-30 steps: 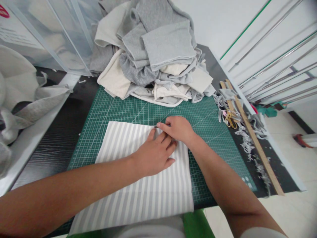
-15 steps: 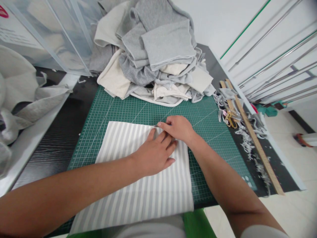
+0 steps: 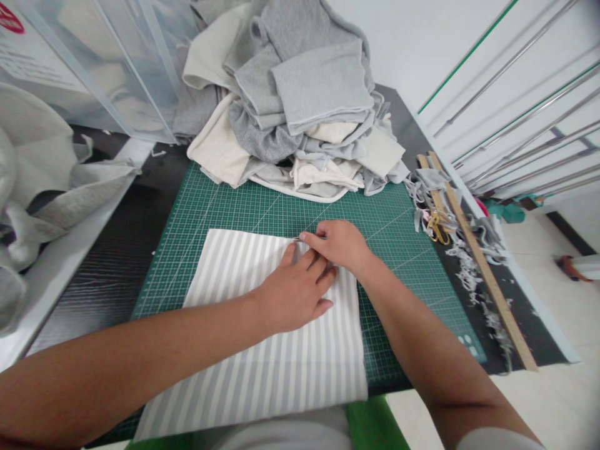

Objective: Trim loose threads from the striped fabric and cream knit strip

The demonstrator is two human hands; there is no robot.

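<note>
Nearest the person, a striped cloth lies flat on a green mat, its near edge hanging over the mat's near rim. The left hand rests palm down on the cloth near its far right corner, fingers spread and pressing, gripping nothing. Just beyond it, touching its fingertips, the right hand is pinched together on a thin metal tool, whose tip shows at the cloth's far edge; what kind of tool it is cannot be told.

Judged from this, the work runs along that far edge. It would go best with the left hand holding the cloth taut and flat close beside the tip, so the cloth does not ripple or creep, and with the tool following one mat grid line.

To the right on the dark surface lie a wooden ruler, yellow-handled scissors and grey trimmings. Farther off, a pile of grey and cream fabric pieces sits on the mat's far edge. At far left stands a clear plastic bin; pale cloth seems to lie inside, though its walls blur it. More pale fabric is draped at the left.
</note>
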